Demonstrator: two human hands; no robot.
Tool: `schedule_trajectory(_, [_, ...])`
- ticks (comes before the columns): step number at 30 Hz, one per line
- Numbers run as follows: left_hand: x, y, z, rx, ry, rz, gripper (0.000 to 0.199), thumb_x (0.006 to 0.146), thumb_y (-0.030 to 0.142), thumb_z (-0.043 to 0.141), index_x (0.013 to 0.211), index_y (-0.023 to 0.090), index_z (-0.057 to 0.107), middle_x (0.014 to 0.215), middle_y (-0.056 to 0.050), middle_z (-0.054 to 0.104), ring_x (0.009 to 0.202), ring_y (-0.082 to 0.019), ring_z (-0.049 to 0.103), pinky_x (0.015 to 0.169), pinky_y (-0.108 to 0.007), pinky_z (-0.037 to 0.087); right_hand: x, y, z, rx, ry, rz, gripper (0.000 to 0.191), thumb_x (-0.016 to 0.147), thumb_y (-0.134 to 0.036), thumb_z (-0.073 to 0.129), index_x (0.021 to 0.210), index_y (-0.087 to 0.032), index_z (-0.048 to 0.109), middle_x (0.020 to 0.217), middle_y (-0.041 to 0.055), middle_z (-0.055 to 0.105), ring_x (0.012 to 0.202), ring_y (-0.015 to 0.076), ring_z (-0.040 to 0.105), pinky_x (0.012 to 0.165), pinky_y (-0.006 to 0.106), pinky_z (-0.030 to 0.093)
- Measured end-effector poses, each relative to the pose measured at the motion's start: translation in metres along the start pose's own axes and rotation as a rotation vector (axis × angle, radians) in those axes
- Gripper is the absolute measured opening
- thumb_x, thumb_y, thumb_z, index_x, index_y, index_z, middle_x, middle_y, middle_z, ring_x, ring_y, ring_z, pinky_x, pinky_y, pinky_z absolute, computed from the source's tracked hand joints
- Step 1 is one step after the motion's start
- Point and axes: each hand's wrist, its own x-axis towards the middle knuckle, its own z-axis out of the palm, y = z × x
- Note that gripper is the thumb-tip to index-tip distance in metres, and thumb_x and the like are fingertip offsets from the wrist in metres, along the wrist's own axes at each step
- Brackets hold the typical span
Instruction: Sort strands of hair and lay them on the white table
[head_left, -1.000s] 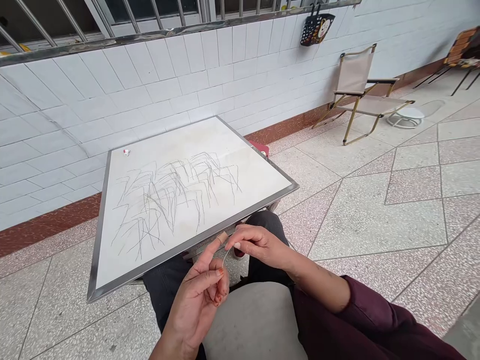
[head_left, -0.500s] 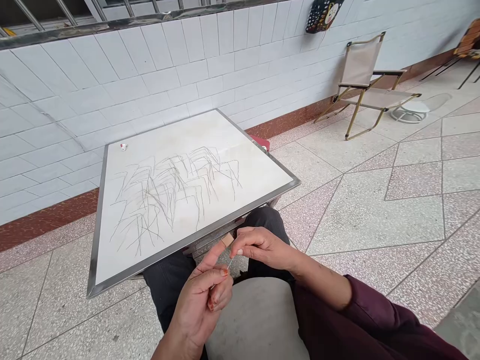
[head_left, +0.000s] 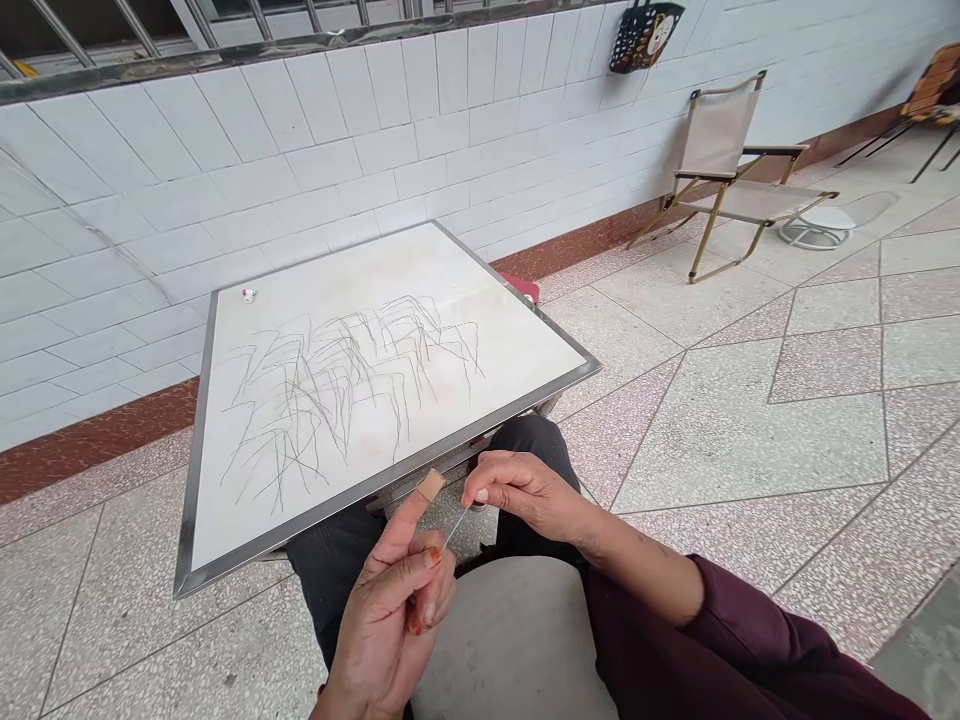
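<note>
Between my two hands a thin, pale bluish strand (head_left: 455, 527) is stretched at a slant; whether it is wire or thread I cannot tell. My left hand (head_left: 390, 605) pinches its lower end between thumb and curled fingers, while the index finger, wrapped at the tip with a tan strip (head_left: 430, 485), points upward. The upper end is in the pinched thumb and fingertips of my right hand (head_left: 529, 492). Beyond my hands, many thin, dark, bent strands (head_left: 349, 345) are spread over a white table (head_left: 510, 345) with a metal edge.
A small red-and-white object (head_left: 249, 295) sits at the table's far left corner. Something red (head_left: 523, 287) shows behind the table. A folding chair (head_left: 720, 140) stands by the tiled wall at right, below a hanging black basket (head_left: 645, 38). A grey surface (head_left: 517, 640) covers my lap.
My left hand has moved slightly down and left, away from my right hand. More of the strand now shows between them, and the raised index finger has drawn away from the right fingertips.
</note>
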Motion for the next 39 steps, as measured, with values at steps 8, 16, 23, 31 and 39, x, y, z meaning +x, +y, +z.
schedule_trajectory(8, [-0.026,0.036,-0.002,0.409,0.34,0.288,0.058,0.09,0.033,0.062,0.145,0.033,0.045,0.058,0.005,0.049,0.055,-0.009,0.041,0.057,-0.02,0.038,-0.008,-0.001,-0.019,-0.119,0.213,0.126,0.021,0.096,-0.036,0.055,0.094,-0.023,0.072,0.092,0.0029,0.069,0.086,0.0166,0.064,0.079,0.03,0.05])
schedule_trajectory(16, [0.016,0.023,0.004,0.989,0.08,0.233,0.058,0.09,0.044,0.057,0.145,0.03,0.044,0.08,0.001,0.061,0.075,-0.017,0.056,0.073,-0.031,0.047,-0.001,-0.017,0.012,-0.129,0.062,0.063,0.022,0.098,-0.031,0.051,0.107,-0.021,0.068,0.086,0.0023,0.065,0.073,0.013,0.059,0.067,0.025,0.047])
schedule_trajectory(23, [0.02,0.021,0.001,0.781,0.213,0.28,0.052,0.087,0.04,0.062,0.137,0.025,0.056,0.073,0.002,0.059,0.065,-0.014,0.054,0.06,-0.026,0.044,-0.004,-0.013,0.01,-0.172,0.053,0.095,0.025,0.097,-0.028,0.05,0.121,-0.02,0.056,0.086,0.0012,0.063,0.066,0.0112,0.054,0.06,0.022,0.045])
schedule_trajectory(31, [0.019,0.028,0.003,0.923,0.225,0.221,0.052,0.088,0.046,0.059,0.135,0.027,0.056,0.097,-0.004,0.073,0.077,-0.019,0.065,0.078,-0.035,0.05,-0.003,-0.012,0.014,-0.228,0.065,0.118,0.018,0.098,-0.025,0.047,0.105,-0.02,0.062,0.072,-0.0016,0.067,0.059,0.0105,0.055,0.058,0.021,0.043])
schedule_trajectory(39, [0.026,0.038,0.007,1.19,0.141,0.236,0.042,0.09,0.041,0.058,0.131,0.034,0.059,0.101,0.0,0.074,0.092,-0.02,0.066,0.087,-0.036,0.049,-0.003,-0.013,0.016,-0.434,0.054,0.01,0.019,0.098,-0.022,0.047,0.1,-0.019,0.065,0.074,-0.0006,0.064,0.065,0.0114,0.057,0.062,0.021,0.043])
